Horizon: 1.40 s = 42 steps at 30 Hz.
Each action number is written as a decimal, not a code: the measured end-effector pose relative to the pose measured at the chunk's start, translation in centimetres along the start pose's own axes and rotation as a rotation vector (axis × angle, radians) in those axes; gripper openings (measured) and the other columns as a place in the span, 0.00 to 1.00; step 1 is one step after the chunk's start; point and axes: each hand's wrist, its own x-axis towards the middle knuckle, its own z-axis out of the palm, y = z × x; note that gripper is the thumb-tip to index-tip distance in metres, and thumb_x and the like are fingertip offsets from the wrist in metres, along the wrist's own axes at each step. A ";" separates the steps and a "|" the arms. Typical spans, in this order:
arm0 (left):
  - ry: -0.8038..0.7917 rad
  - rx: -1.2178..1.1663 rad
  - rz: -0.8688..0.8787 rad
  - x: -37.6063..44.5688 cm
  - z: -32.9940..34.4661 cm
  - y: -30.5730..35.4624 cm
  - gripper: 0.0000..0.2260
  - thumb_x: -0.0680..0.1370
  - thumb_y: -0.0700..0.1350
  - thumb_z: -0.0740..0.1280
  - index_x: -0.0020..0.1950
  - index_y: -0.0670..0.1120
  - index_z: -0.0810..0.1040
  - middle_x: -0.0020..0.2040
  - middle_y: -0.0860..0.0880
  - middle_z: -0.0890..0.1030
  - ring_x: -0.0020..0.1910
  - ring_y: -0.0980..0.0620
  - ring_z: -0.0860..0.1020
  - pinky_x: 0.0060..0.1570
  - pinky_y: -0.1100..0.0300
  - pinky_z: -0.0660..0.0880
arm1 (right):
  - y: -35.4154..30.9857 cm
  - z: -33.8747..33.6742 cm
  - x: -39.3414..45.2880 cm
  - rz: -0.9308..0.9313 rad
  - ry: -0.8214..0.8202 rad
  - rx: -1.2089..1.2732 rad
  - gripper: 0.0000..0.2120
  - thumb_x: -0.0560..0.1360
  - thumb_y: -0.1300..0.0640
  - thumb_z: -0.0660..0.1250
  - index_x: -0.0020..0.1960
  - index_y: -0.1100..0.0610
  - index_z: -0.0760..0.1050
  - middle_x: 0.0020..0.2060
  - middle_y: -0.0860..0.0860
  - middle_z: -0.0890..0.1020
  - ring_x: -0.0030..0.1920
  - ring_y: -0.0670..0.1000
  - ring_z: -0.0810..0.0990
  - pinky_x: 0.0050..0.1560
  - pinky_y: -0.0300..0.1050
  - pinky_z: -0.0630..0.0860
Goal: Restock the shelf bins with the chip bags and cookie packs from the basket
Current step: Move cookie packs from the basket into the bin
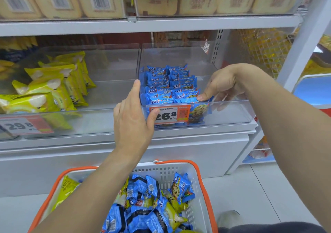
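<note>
Blue cookie packs (167, 86) stand in rows in the left part of a clear shelf bin (231, 111). My right hand (222, 86) reaches into that bin and pinches the front cookie pack (197, 109) at its top edge. My left hand (134, 114) rests with straight fingers against the bin's front left corner, thumb on the orange price tag (170, 115). Below, a white basket with an orange rim (198, 175) holds several blue cookie packs (143, 211) and yellow chip bags (67, 186).
The neighbouring clear bin (100, 96) on the left holds yellow-green chip bags (52, 89). Beige packs fill the shelf above (152, 25). A white shelf upright (300, 41) stands at the right. The right half of the cookie bin holds nothing.
</note>
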 end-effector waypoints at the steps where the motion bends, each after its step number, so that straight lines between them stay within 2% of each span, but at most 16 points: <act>1: 0.000 0.000 0.001 0.0 0.0 0.0 0.36 0.76 0.49 0.73 0.78 0.41 0.59 0.69 0.45 0.75 0.56 0.42 0.75 0.58 0.55 0.62 | 0.2 0.0 0.1 -0.011 0.020 0.012 0.19 0.68 0.57 0.77 0.55 0.63 0.81 0.45 0.58 0.86 0.40 0.55 0.86 0.52 0.54 0.81; 3: -0.001 0.009 0.009 0.0 0.1 -0.1 0.36 0.76 0.50 0.72 0.78 0.41 0.59 0.70 0.45 0.74 0.56 0.41 0.75 0.58 0.55 0.62 | 0.6 -0.1 0.2 -0.036 0.035 0.032 0.19 0.67 0.60 0.78 0.56 0.62 0.81 0.47 0.58 0.86 0.44 0.56 0.86 0.50 0.52 0.81; 6: 0.001 0.009 0.007 -0.1 0.1 -0.1 0.36 0.77 0.50 0.71 0.78 0.41 0.59 0.71 0.45 0.73 0.57 0.42 0.74 0.59 0.55 0.62 | 1.0 -0.1 0.4 -0.065 0.070 0.087 0.13 0.66 0.65 0.78 0.50 0.59 0.83 0.49 0.58 0.85 0.50 0.59 0.84 0.45 0.50 0.82; 11: -0.002 0.010 0.014 -0.1 0.0 -0.1 0.35 0.77 0.50 0.71 0.78 0.41 0.59 0.71 0.45 0.73 0.57 0.43 0.74 0.59 0.54 0.63 | 0.8 0.7 0.3 -0.084 0.022 0.146 0.12 0.66 0.68 0.75 0.47 0.60 0.79 0.36 0.56 0.86 0.34 0.53 0.85 0.36 0.44 0.83; 13: -0.005 0.013 0.016 -0.1 0.0 -0.1 0.35 0.77 0.51 0.70 0.78 0.41 0.59 0.72 0.45 0.72 0.57 0.43 0.74 0.60 0.54 0.63 | 0.8 0.9 0.2 -0.087 0.013 0.176 0.18 0.64 0.67 0.75 0.52 0.60 0.77 0.36 0.57 0.86 0.33 0.53 0.85 0.33 0.42 0.82; 14: -0.004 0.015 0.015 -0.1 0.0 -0.1 0.35 0.77 0.51 0.70 0.78 0.41 0.59 0.72 0.45 0.72 0.57 0.43 0.74 0.60 0.54 0.63 | 1.0 0.9 0.4 -0.095 0.016 0.204 0.25 0.63 0.66 0.76 0.59 0.60 0.74 0.37 0.58 0.86 0.34 0.54 0.85 0.33 0.43 0.82; 16: -0.004 0.018 0.015 -0.1 0.1 -0.1 0.35 0.77 0.51 0.71 0.78 0.41 0.59 0.73 0.45 0.71 0.57 0.43 0.74 0.60 0.54 0.63 | 1.3 1.0 1.0 -0.131 0.015 0.274 0.36 0.63 0.65 0.77 0.68 0.56 0.68 0.46 0.59 0.86 0.41 0.57 0.86 0.37 0.46 0.82; 18: -0.003 0.019 0.017 -0.2 0.1 -0.1 0.35 0.77 0.51 0.70 0.78 0.41 0.59 0.73 0.45 0.71 0.57 0.43 0.74 0.59 0.54 0.63 | 1.7 1.2 1.4 -0.177 0.007 0.323 0.40 0.62 0.61 0.77 0.72 0.55 0.67 0.51 0.58 0.85 0.44 0.56 0.86 0.38 0.47 0.82; 20: 0.001 0.019 0.024 -0.2 0.1 -0.1 0.35 0.77 0.51 0.70 0.78 0.41 0.59 0.73 0.45 0.71 0.56 0.42 0.74 0.59 0.54 0.62 | 1.9 1.2 1.5 -0.188 0.013 0.339 0.38 0.61 0.58 0.77 0.69 0.56 0.70 0.51 0.57 0.86 0.42 0.53 0.86 0.38 0.44 0.82; 24: 0.003 0.015 0.027 -0.2 0.1 -0.2 0.34 0.78 0.53 0.68 0.78 0.41 0.59 0.73 0.45 0.71 0.56 0.43 0.74 0.59 0.54 0.63 | 1.9 0.4 1.3 -0.146 0.063 0.319 0.30 0.58 0.53 0.77 0.57 0.63 0.78 0.47 0.59 0.86 0.38 0.49 0.86 0.34 0.37 0.81; 27: 0.008 0.013 0.031 -0.2 0.1 -0.3 0.34 0.78 0.54 0.66 0.78 0.41 0.59 0.73 0.45 0.71 0.56 0.43 0.74 0.59 0.54 0.63 | 2.0 -0.4 1.3 -0.116 0.125 0.312 0.21 0.60 0.55 0.77 0.49 0.64 0.80 0.35 0.55 0.85 0.31 0.45 0.83 0.27 0.33 0.77; 29: 0.008 0.014 0.034 -0.2 0.2 -0.3 0.34 0.78 0.54 0.66 0.78 0.41 0.59 0.73 0.45 0.71 0.56 0.43 0.74 0.59 0.54 0.63 | 2.2 -0.4 1.3 -0.087 0.114 0.221 0.22 0.62 0.54 0.77 0.52 0.64 0.81 0.35 0.53 0.84 0.29 0.43 0.80 0.27 0.32 0.74; 32: 0.017 0.026 0.041 -0.3 0.3 -0.3 0.33 0.78 0.55 0.65 0.78 0.41 0.59 0.72 0.44 0.72 0.55 0.42 0.74 0.58 0.54 0.63 | 2.4 0.3 1.9 -0.044 0.041 0.080 0.29 0.62 0.48 0.77 0.59 0.63 0.81 0.46 0.56 0.85 0.34 0.44 0.82 0.30 0.34 0.73; 34: 0.018 0.023 0.043 -0.3 0.3 -0.3 0.33 0.78 0.55 0.64 0.78 0.40 0.59 0.71 0.44 0.72 0.54 0.42 0.74 0.58 0.54 0.63 | 2.1 0.8 2.1 -0.030 0.020 0.048 0.23 0.67 0.48 0.76 0.56 0.62 0.82 0.45 0.56 0.85 0.34 0.45 0.83 0.30 0.34 0.73; 37: 0.025 0.027 0.048 -0.3 0.3 -0.3 0.33 0.79 0.55 0.64 0.78 0.40 0.59 0.72 0.44 0.72 0.54 0.42 0.74 0.58 0.54 0.63 | 1.5 1.1 2.0 -0.042 0.021 0.032 0.11 0.72 0.52 0.74 0.47 0.59 0.82 0.36 0.53 0.86 0.32 0.45 0.84 0.30 0.34 0.74; 42: 0.032 0.035 0.048 -0.3 0.4 -0.3 0.33 0.78 0.54 0.65 0.77 0.40 0.60 0.71 0.43 0.72 0.54 0.42 0.74 0.58 0.53 0.63 | 1.3 1.4 1.8 -0.087 0.069 -0.024 0.10 0.69 0.54 0.78 0.42 0.59 0.81 0.35 0.54 0.86 0.34 0.47 0.83 0.36 0.37 0.78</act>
